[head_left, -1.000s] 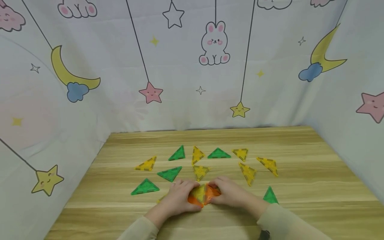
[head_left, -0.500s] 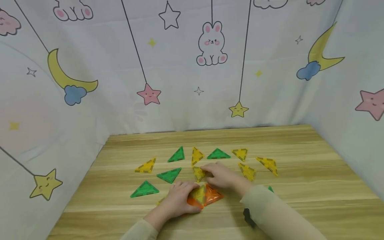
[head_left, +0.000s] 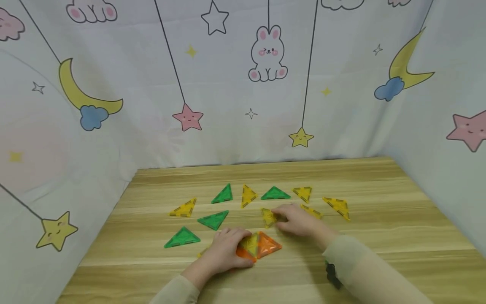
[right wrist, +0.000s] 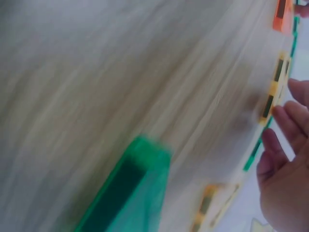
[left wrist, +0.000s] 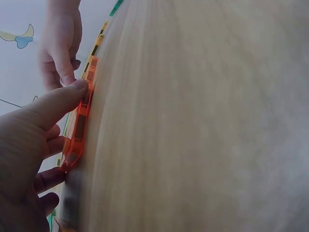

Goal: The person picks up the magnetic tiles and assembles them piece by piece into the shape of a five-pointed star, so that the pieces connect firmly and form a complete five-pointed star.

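Two orange triangular magnetic tiles [head_left: 269,245] and a yellow triangular tile [head_left: 251,243] lie joined on the table's near middle. My left hand [head_left: 228,248] holds the left part of this group, and in the left wrist view the thumb presses an orange tile's edge [left wrist: 80,126] with fingers on its far side. Just behind the group, my right hand [head_left: 298,219] has thumb and forefinger at the right corner of a loose yellow tile [head_left: 268,217]. The right wrist view shows its fingertips at that tile's edge [right wrist: 271,94]. Another yellow tile is mostly hidden behind the left hand.
Green tiles [head_left: 182,237] and yellow tiles [head_left: 336,207] lie spread in an arc on the wooden table [head_left: 152,270]. One green tile [right wrist: 130,193] is close to the right wrist camera. Printed cloth [head_left: 228,84] encloses the table's back and sides.
My right hand has left the orange tile, reached back to the loose yellow tile and slid it rightward. The left hand has stayed on the joined tiles.
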A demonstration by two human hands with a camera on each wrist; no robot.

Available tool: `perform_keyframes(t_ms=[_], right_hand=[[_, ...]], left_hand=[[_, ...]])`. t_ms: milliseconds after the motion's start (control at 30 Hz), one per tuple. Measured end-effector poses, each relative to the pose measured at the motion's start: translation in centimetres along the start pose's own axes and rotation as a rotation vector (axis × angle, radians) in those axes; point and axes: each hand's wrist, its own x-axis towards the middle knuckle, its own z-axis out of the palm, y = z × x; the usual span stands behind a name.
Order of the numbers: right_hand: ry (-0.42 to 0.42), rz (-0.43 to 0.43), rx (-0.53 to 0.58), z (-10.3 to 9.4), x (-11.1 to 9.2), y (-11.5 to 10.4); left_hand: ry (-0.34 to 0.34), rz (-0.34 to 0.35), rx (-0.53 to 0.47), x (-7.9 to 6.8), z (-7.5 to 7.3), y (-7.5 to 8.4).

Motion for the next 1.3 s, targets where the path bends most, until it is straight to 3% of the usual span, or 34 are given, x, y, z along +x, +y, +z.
perform_keyframes(t_ms=[333, 667, 933, 1167, 1300], right_hand=[[0.016, 0.044, -0.036, -1.2, -1.5, 1.0], [0.046, 0.102, -0.073, -0.3, -0.8, 1.1], [0.040, 0.072, -0.122, -0.3, -1.6, 1.0], [0.012, 0.035, -0.161, -0.3, -3.6, 0.3], [-0.016, 0.049, -0.177, -0.3, -4.4, -0.2]], left_hand=[[-0.005, -0.002, 0.006, 0.0, -0.3, 0.1], [-0.011, 0.002, -0.019, 0.1, -0.2, 0.3], [-0.009, 0.004, -0.022, 0.1, -0.3, 0.5], [0.074, 0.049, 0.101, 0.2, -0.3, 0.3], [0.091, 0.040, 0.106, 0.3, -0.4, 0.2]])
